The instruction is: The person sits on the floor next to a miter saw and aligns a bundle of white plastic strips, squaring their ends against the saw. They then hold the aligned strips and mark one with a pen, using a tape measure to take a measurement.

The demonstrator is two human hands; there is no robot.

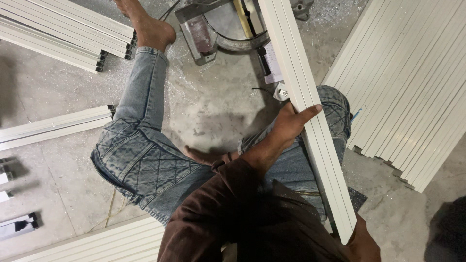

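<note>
Head view: one long cream profile [310, 121] lies across the right knee toward one saw [228, 24]. Left hand [291, 123] grips its middle; right hand [364, 242] holds its near end, grip unclear.

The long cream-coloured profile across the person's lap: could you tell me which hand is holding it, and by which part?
The left hand grips the cream profile at mid-length, fingers over its top face. The right hand is at its near end; the grip is hidden.
</note>
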